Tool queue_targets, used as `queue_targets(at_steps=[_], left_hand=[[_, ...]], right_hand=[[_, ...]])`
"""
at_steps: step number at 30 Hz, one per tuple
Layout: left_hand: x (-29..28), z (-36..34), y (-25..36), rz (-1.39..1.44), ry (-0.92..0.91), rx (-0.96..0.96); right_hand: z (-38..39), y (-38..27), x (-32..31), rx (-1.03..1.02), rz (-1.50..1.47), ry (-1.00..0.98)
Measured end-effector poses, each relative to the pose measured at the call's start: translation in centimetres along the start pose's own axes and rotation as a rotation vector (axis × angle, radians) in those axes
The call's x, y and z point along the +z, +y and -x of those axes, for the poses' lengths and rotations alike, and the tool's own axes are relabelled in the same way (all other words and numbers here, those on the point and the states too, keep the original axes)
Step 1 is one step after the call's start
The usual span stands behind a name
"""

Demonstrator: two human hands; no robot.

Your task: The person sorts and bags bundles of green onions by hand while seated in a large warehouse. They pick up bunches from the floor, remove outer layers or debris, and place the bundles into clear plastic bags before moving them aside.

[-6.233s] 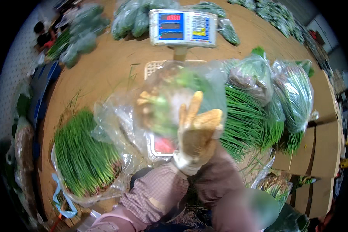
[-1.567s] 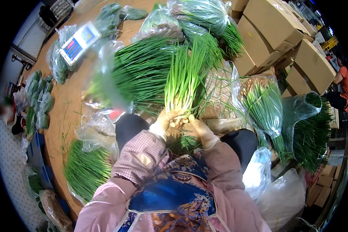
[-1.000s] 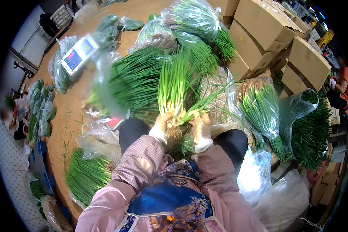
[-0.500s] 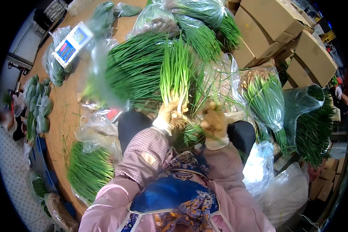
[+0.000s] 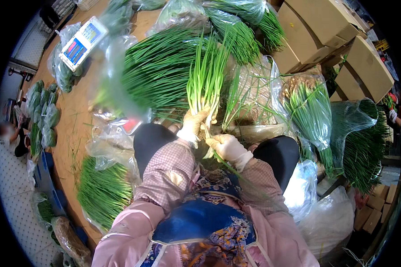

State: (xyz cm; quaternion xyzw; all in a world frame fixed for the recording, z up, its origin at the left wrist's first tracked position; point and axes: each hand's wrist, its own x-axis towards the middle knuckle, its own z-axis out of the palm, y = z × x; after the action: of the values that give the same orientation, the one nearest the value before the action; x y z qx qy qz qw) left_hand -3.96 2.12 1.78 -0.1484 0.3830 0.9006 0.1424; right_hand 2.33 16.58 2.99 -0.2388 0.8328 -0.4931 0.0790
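My left hand (image 5: 194,125), in a tan work glove, is closed round the pale lower stems of a bunch of spring onions (image 5: 206,84). The green tops point away from me. Just below and to the right, my gloved right hand (image 5: 229,149) is closed near the root end. A pale strip and a thin green leaf (image 5: 227,163) stick out beneath its fingers, seemingly a loose spring onion stalk. Beyond my left hand lies a large heap of spring onions (image 5: 160,71), partly blurred by a hazy shape in front. Loose leaves (image 5: 234,100) lie right of the bunch.
Bagged spring onions (image 5: 305,107) lie at the right, before stacked cardboard boxes (image 5: 316,26). A white digital scale (image 5: 83,43) stands at the far left. Another green bundle (image 5: 104,191) rests left of my knee. Clear plastic bags (image 5: 325,222) are at lower right. A person (image 5: 20,138) sits far left.
My right hand has moved left and nearer, from above my right knee to beside the bunch's root end. My left hand keeps its hold; the bunch has shifted slightly right.
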Motion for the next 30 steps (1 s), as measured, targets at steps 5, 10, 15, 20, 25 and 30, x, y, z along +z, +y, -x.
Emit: queue_targets(at_steps=[5,10,15,20,25,30], left_hand=[[0.2,0.8,0.1,0.019,-0.050,-0.067],[1.6,1.7,0.6,0.087,-0.112,-0.080],[1.3,1.0,1.4,-0.068,0.013,-0.153],[-0.1,1.3,0.9,-0.108,0.046,-0.107],[-1.7,1.4,0.3,-0.200,0.047,-0.045],[-1.3,1.3,-0.4,-0.337,0.019,0.055]], right_hand=[[-0.3,-6.5,-2.0,0.588,-0.793,-0.210],[0.6,-8.1,-4.4,0.571,-1.162,-0.321],[-0.3,-9.3,-7.2,0.243,-0.640,0.052],[-4.0,-0.3,-10.1,0.446,0.847,0.235],[-10.2,-4.8,-6.0,0.370,0.721,0.018],[-12.6,-1.5,-4.5,0.546,0.715,-0.033]])
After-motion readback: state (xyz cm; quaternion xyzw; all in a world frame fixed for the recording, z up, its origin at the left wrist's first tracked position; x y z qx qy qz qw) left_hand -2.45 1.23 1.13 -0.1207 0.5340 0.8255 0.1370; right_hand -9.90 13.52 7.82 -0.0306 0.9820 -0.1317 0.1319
